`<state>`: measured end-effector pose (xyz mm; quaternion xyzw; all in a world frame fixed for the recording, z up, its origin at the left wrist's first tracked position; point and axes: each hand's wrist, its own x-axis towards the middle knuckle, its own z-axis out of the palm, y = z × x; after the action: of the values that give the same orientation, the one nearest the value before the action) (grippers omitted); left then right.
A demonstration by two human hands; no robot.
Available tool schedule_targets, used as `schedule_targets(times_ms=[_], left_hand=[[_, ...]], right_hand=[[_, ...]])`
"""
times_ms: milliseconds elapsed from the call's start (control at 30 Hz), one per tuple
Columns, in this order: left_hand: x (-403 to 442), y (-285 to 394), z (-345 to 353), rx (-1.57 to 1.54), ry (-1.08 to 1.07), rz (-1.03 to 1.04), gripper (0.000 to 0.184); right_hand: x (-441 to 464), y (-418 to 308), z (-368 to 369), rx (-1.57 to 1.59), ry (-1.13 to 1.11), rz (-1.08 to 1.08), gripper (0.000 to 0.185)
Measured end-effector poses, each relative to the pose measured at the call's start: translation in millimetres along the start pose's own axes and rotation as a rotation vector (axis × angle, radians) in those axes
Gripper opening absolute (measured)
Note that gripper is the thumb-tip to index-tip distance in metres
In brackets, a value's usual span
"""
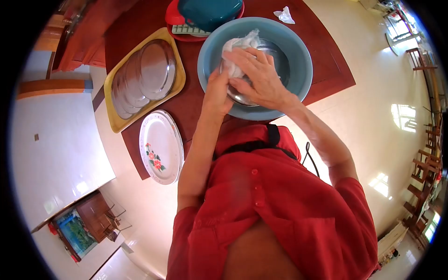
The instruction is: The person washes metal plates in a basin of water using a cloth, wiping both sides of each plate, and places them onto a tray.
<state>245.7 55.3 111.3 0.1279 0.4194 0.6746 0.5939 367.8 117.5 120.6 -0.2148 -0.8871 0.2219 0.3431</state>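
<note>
Over a blue-grey plastic basin (304,70), my left hand (218,93) is closed round the left edge of a shiny metal plate (245,99). My right hand (261,77) presses a bunched white cloth (237,44) against that plate, its fingers closed over the cloth. Most of the plate is hidden under both hands and the cloth. Further inside the basin lies another round metal thing (277,58), only partly visible. Left of the basin, several shiny metal plates (157,70) overlap in a yellow tray (110,100).
A small stack of white oval plates with a flower print (156,140) lies at the near left of the dark red table (333,65). Behind the basin is a red container with a teal bowl (210,13). A crumpled white tissue (284,15) lies at the far right.
</note>
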Motion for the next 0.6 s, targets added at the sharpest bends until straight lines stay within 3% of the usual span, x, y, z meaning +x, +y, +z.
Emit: schedule_targets(times_ms=[167, 233, 333, 367, 433, 533, 567, 600], left_hand=[[-5, 6, -10, -0.027, 0.056, 0.101, 0.035], [-7, 11, -14, -0.002, 0.051, 0.133, 0.034], [-16, 22, -16, 0.040, 0.062, 0.198, 0.033], [-20, 28, -17, 0.059, 0.084, 0.233, 0.033], [-25, 38, -22, 0.042, 0.052, 0.261, 0.032], [-28, 46, -24, 0.019, 0.114, 0.297, 0.033], [-29, 46, -24, 0.015, 0.120, 0.297, 0.033], [-29, 46, -25, 0.004, 0.119, 0.298, 0.033]], right_hand=[[16, 19, 30, 0.027, 0.155, -0.048, 0.039], [27, 29, 37, 0.337, 0.251, -0.005, 0.034], [42, 50, 37, 0.131, 0.391, 0.102, 0.030], [43, 56, 33, 0.131, 0.392, 0.101, 0.030], [45, 66, 15, 0.074, 0.209, 0.367, 0.027], [27, 95, 13, 0.135, 0.228, 0.167, 0.029], [23, 99, 13, 0.137, 0.221, 0.166, 0.029], [19, 97, 11, 0.201, 0.223, 0.305, 0.031]])
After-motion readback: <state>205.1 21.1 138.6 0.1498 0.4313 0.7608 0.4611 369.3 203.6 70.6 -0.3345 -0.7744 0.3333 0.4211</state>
